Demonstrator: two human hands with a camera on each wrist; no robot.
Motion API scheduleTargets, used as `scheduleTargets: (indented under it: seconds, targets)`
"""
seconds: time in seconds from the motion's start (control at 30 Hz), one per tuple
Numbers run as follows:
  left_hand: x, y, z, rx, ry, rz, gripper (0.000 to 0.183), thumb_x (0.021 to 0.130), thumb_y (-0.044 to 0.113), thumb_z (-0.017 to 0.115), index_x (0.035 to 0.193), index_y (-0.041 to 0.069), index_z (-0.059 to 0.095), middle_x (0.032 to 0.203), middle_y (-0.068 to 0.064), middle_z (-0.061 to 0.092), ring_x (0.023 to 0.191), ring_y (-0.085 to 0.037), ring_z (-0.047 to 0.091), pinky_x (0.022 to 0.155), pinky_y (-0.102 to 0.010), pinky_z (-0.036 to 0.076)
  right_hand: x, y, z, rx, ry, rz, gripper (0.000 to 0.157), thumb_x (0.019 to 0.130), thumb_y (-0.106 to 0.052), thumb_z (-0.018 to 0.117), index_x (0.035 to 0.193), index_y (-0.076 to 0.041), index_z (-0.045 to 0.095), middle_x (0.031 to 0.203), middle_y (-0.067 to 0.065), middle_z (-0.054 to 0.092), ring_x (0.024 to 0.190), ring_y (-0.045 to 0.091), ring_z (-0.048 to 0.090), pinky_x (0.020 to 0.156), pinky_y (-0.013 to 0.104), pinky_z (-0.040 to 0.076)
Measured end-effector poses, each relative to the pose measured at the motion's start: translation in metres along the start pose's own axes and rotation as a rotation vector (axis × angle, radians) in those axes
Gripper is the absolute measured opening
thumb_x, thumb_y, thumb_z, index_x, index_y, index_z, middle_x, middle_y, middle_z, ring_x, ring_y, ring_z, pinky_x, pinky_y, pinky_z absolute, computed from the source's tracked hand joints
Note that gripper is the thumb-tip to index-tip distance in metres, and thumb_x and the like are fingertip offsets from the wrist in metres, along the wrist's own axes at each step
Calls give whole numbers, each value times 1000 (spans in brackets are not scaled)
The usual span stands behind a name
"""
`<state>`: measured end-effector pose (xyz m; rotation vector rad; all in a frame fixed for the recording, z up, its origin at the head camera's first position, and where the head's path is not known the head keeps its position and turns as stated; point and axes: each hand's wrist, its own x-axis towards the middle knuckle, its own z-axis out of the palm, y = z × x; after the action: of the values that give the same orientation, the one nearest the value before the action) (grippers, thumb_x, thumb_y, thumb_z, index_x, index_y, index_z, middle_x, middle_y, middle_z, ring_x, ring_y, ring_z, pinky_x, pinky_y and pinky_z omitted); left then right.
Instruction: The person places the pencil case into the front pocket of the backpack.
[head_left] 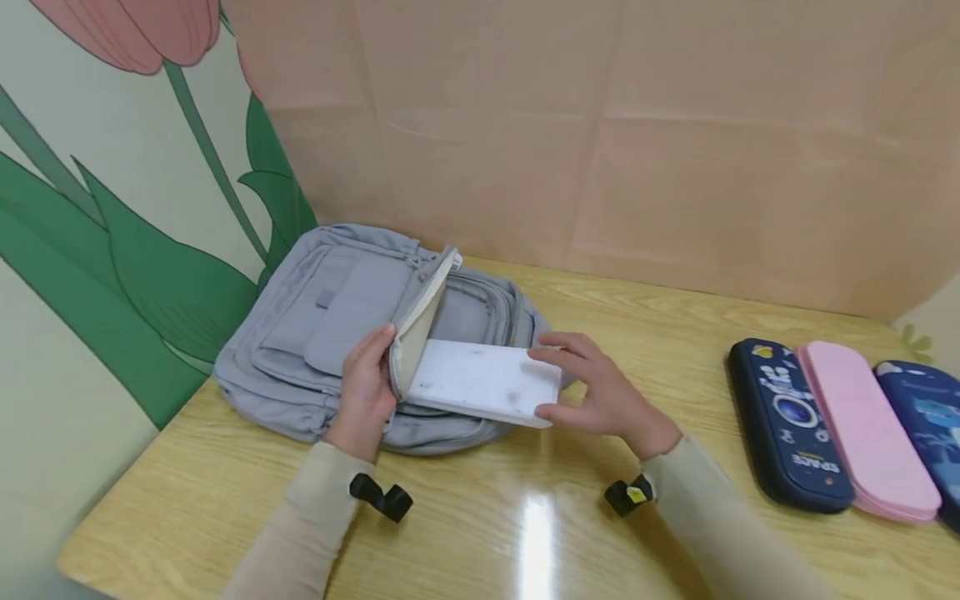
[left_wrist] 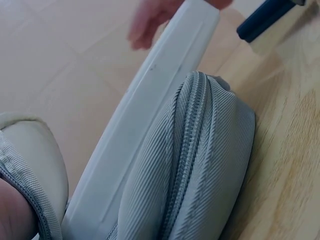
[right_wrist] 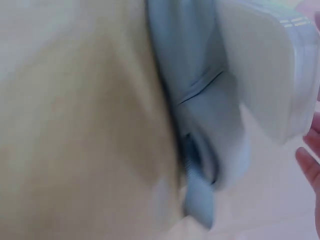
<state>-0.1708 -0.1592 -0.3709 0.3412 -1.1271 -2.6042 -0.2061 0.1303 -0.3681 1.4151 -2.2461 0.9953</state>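
A grey backpack (head_left: 296, 312) lies on the table with its front pocket unzipped. My left hand (head_left: 364, 392) grips the edge of the pocket flap (head_left: 420, 329) and holds it up, showing the pale lining. Sticking out of the pocket is a flat white case (head_left: 487, 377) with rounded corners; its inner end is hidden behind the flap. At the case's outer end is my right hand (head_left: 600, 387), thumb and fingers spread. In the right wrist view, a small gap shows between the fingertips (right_wrist: 307, 162) and the case (right_wrist: 270, 70).
To the right lie a dark blue space-print pencil case (head_left: 787, 425), a pink case (head_left: 866, 433) and another dark blue case (head_left: 926, 425), side by side. The wooden table (head_left: 450, 533) meets a brown-covered wall (head_left: 637, 150) behind and a tulip mural (head_left: 150, 225) at left.
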Motion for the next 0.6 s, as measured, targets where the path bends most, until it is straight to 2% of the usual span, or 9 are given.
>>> scheduleTargets:
  seconds: [0.1, 0.2, 0.27, 0.33, 0.47, 0.6]
  targets:
    - [-1, 0, 1, 16, 2, -2, 31, 93, 4, 49, 70, 14, 66, 71, 5, 63, 71, -6, 58, 71, -18, 45, -14, 2, 0, 17, 90, 59, 56, 77, -42, 73, 116, -4, 60, 120, 17, 53, 109, 25, 48, 87, 27, 43]
    - [-2, 2, 1, 25, 1, -2, 32, 94, 4, 48, 70, 14, 66, 71, 5, 63, 72, -6, 58, 71, -18, 45, -22, 2, 4, 56, 133, 100, 53, 68, -18, 81, 115, -2, 61, 117, 16, 55, 105, 24, 51, 87, 17, 41]
    - [-3, 2, 0, 22, -3, -4, 32, 94, 4, 47, 70, 14, 67, 72, 5, 63, 72, -6, 58, 71, -18, 45, -23, 1, 7, 78, 149, 114, 55, 63, -6, 82, 114, -1, 61, 116, 16, 56, 103, 23, 52, 88, 15, 41]
    - [-3, 2, 0, 18, -9, -3, 32, 94, 4, 48, 70, 14, 67, 71, 5, 63, 72, -6, 58, 71, -18, 45, -22, 0, 10, 92, 155, 116, 56, 60, 0, 81, 113, 0, 62, 115, 15, 56, 102, 24, 53, 87, 15, 41]
    - [-3, 1, 1, 2, -17, 4, 31, 93, 4, 50, 69, 13, 67, 70, 4, 62, 71, -7, 58, 71, -19, 45, -17, -1, 15, 77, 138, 108, 54, 63, -4, 82, 113, -1, 62, 115, 14, 56, 101, 25, 53, 86, 14, 41]
    - [-2, 0, 1, 10, -28, 0, 30, 93, 4, 51, 70, 14, 67, 70, 4, 62, 69, -7, 58, 69, -19, 46, -10, 0, 18, 17, 108, 90, 49, 72, -23, 80, 113, -2, 63, 114, 14, 57, 101, 26, 55, 85, 17, 44]
